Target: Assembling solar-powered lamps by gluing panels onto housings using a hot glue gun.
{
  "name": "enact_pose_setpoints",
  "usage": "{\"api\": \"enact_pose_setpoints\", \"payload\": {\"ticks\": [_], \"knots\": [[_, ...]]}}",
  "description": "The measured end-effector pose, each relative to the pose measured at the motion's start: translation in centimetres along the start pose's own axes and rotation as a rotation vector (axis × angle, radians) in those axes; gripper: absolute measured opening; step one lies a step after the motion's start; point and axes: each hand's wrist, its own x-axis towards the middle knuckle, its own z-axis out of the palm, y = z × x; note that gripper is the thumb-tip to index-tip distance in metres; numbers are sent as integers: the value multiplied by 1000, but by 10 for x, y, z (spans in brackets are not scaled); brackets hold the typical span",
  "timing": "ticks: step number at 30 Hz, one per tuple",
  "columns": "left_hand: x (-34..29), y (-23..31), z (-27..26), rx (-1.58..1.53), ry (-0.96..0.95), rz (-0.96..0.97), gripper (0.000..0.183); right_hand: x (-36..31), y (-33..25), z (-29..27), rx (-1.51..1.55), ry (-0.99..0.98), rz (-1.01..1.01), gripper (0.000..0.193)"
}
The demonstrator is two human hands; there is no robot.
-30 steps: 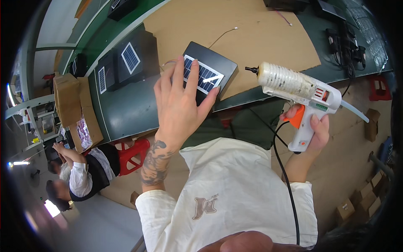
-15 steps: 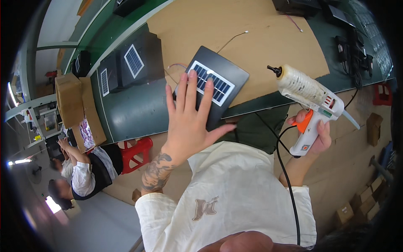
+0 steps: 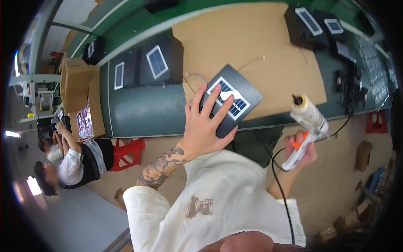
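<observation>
A black plate with a small framed solar panel on its face lies tilted at the cardboard sheet's near edge. My left hand rests over its left side, fingers spread across the solar panel and thumb at the near edge; no grip shows. Off to the right, my right hand is wrapped round the handle of a white hot glue gun with an orange trigger. Its dark nozzle points up and away, apart from the plate. Thin wires show beyond the plate's left side.
The cardboard sheet covers the middle of the green table. Black boxes with solar panels stand left, others far right. Black cables lie right. A carton, a red stool and another person are left.
The view has shifted. My left hand has come down onto the plate, its fingers bending more over the panel. The glue gun has turned, its nozzle pointing more directly away from me.
</observation>
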Motion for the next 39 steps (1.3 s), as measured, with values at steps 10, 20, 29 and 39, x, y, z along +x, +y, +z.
{"api": "enact_pose_setpoints", "payload": {"ticks": [10,20,29,39], "knots": [[47,-68,-20,-2105,-66,-811,61,-22,-11,4,190,85,-14,56],[76,-84,18,-2302,-439,-721,71,43,-1,130,-711,241,106,69],[68,-88,19,-2337,-410,-716,66,109,-9,144,-1166,42,487,41],[62,-84,21,-2260,-358,-769,72,119,0,157,-1334,30,520,29]]}}
